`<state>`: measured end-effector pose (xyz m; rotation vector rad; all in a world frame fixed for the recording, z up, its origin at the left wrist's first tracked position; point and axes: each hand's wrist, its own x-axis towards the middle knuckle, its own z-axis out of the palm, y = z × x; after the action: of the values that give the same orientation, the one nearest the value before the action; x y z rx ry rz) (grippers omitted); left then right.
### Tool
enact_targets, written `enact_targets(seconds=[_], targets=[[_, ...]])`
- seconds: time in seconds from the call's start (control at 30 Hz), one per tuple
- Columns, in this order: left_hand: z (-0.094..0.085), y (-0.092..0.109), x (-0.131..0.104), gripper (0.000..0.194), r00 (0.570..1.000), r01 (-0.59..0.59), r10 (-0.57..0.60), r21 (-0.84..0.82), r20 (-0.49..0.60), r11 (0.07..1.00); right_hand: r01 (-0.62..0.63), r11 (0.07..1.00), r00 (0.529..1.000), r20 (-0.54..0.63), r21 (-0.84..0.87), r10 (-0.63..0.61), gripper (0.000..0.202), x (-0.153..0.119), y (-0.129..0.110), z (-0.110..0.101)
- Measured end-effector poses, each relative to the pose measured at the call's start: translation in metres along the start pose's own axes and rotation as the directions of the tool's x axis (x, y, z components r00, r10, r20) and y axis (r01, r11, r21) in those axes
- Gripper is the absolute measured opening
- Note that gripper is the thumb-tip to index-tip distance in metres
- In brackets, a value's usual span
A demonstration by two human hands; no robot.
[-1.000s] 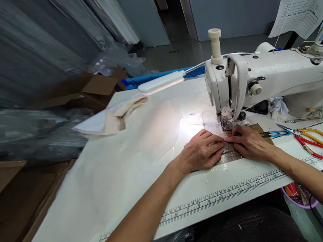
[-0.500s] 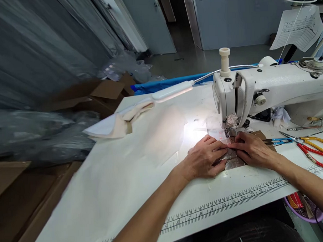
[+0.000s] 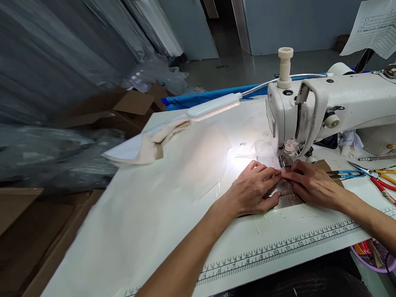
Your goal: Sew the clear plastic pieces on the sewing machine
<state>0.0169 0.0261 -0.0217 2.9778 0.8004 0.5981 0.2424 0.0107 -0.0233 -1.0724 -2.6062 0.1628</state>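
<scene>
A white sewing machine (image 3: 314, 104) stands on the table, its presser foot (image 3: 287, 162) lowered close to my fingertips. My left hand (image 3: 257, 189) rests just left of the foot, palm down, fingers bent together and the thumb set lower. From the other side my right hand (image 3: 314, 185) reaches in, its fingers curled. Both sets of fingertips nearly meet in front of the foot over a small pale pinkish scrap, too covered to make out. Between and under the hands shows a shiny grey-brown plate (image 3: 285, 193).
Scissors (image 3: 383, 180) and a blue thread snipper (image 3: 350, 174) lie to the right. A lit lamp (image 3: 214, 107) hangs over the table beside folded cream cloth (image 3: 148, 148). A printed ruler (image 3: 255, 260) runs along the front edge. Cardboard boxes (image 3: 20, 209) stand left.
The view has shifted slightly, so the machine appears farther right and larger. My hands keep nearly the same place by the presser foot, with only a slight movement of the fingers.
</scene>
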Motion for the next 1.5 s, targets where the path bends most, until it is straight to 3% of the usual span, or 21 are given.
enact_targets(seconds=[0.2, 0.47, 0.63, 0.77, 0.97, 1.07, 1.23, 1.4, 1.5], targets=[[0.0, -0.002, 0.0, 0.033, 0.999, 0.038, -0.038, -0.036, 0.006, 0.999, -0.065, 0.997, 0.996, 0.055, -0.032, 0.066, 0.036, 0.005, -0.001, -0.001], [0.002, -0.003, 0.002, 0.034, 0.995, 0.093, -0.093, 0.004, 0.023, 0.996, -0.063, 0.997, 0.995, 0.071, -0.046, 0.066, 0.033, 0.007, -0.005, -0.003], [0.003, -0.005, 0.003, 0.034, 0.994, 0.111, -0.111, 0.006, 0.006, 0.994, -0.101, 0.99, 0.983, 0.144, -0.103, 0.115, 0.037, 0.009, -0.005, -0.003], [0.002, -0.006, 0.005, 0.036, 0.987, 0.152, -0.152, 0.001, 0.048, 0.988, -0.112, 0.987, 0.978, 0.163, -0.115, 0.13, 0.038, 0.011, -0.002, -0.002], [0.002, -0.008, 0.005, 0.043, 0.979, 0.182, -0.183, 0.016, 0.089, 0.983, -0.199, 0.973, 0.979, 0.059, 0.113, 0.193, 0.032, 0.006, 0.014, -0.008], [0.002, -0.009, 0.005, 0.045, 0.977, 0.186, -0.187, 0.025, 0.099, 0.982, -0.237, 0.935, 0.972, 0.064, 0.262, 0.228, 0.031, 0.006, 0.022, -0.011], [0.001, -0.01, 0.005, 0.047, 0.973, 0.198, -0.2, 0.028, 0.111, 0.98, -0.361, 0.866, 0.926, 0.028, 0.347, 0.375, 0.035, 0.015, 0.029, -0.012], [0.0, -0.011, 0.005, 0.05, 0.967, 0.215, -0.215, 0.016, 0.133, 0.977, -0.266, 0.852, 0.958, 0.025, 0.451, 0.286, 0.034, 0.01, 0.023, -0.024], [0.001, -0.012, 0.004, 0.054, 0.962, 0.233, -0.232, 0.008, 0.146, 0.972, -0.28, 0.825, 0.95, 0.016, 0.491, 0.312, 0.035, 0.003, 0.019, -0.026]])
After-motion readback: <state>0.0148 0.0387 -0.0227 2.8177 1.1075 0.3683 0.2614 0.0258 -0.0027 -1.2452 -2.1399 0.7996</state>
